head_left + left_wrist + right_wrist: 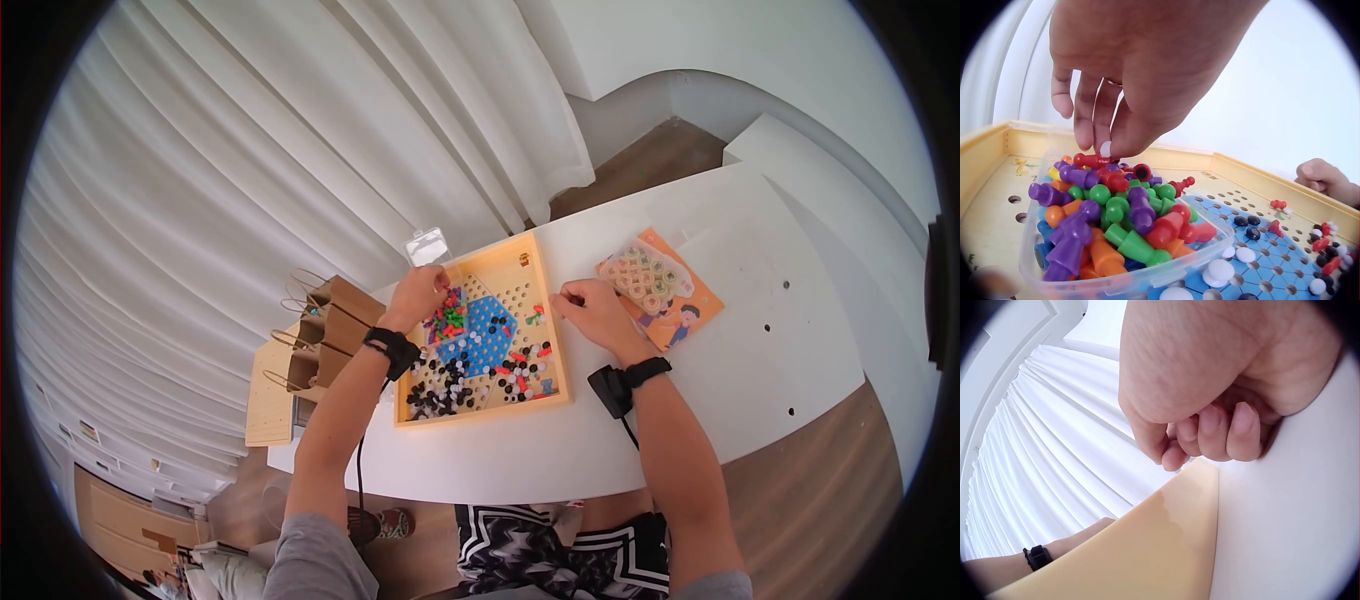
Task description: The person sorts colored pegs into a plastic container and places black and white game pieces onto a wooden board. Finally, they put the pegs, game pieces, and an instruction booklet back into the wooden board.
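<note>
My left hand (418,296) reaches over a clear plastic box (1225,228) heaped with purple, green, red, orange and blue pawns (1141,212). Between its thumb and fingertips it pinches a small white round piece (1105,149), right above a red pawn (1088,160). The box lies inside a shallow wooden tray (553,330) with a holed game board. My right hand (597,318) is beside the tray's right wall, fingers curled toward the palm and thumb against the index finger. In the right wrist view no piece shows in it.
Black and white pieces (440,395) and some red pawns (515,370) lie scattered over the board's near part. Right of the tray, a clear case of round pieces (648,278) rests on an orange booklet (690,318). Brown paper bags (345,325) stand on the left.
</note>
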